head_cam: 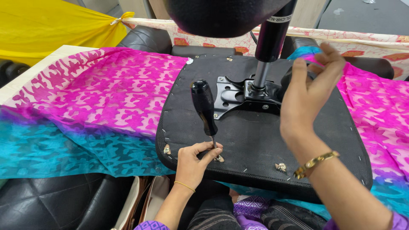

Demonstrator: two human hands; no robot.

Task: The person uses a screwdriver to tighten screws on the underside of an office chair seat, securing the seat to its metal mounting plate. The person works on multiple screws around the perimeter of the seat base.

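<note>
1. While the left hand (192,163) pinches the screwdriver (204,111) shaft at a screw (219,158) on the upturned chair seat base (255,145), fastening looks underway.
2. Right hand (307,91) hovers, fingers loosely curled, pinching nothing I can tell; next: grip the handle, turn.

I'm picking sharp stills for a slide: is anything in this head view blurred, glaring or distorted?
Head view: light is even and soft, no hard shadows; small highlight on the black screwdriver handle; right hand is slightly soft, close to the lens; left hand and chair seat underside are sharp; straight edges bow slightly near the frame borders.
</note>
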